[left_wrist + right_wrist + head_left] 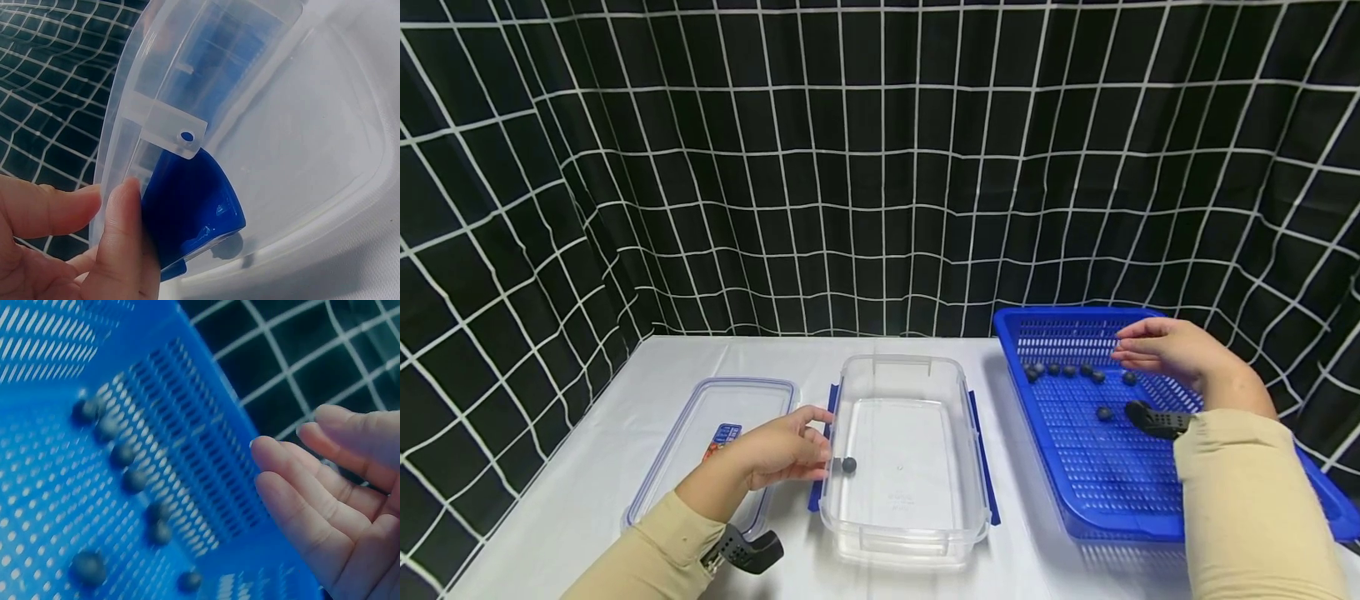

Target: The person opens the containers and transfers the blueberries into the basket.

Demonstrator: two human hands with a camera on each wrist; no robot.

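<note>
A clear plastic box [902,442] with blue side latches stands in the middle of the white table. My left hand [790,446] pinches its left wall near the rim, beside a blue latch [194,206] that hangs outward. Inside the box, close to that wall, lies one small dark round ball [848,465] resembling a blueberry. On the right, a blue perforated basket [1052,475] holds several more dark balls [134,480], mostly along its far wall. Above them hovers my right hand [1172,354], its fingers loosely bent and nothing between them.
Left of the box, a clear lid [681,446] with a printed label lies flat on the white table [565,500], partly under my left forearm. Behind the table hangs a black cloth [880,183] with a white grid.
</note>
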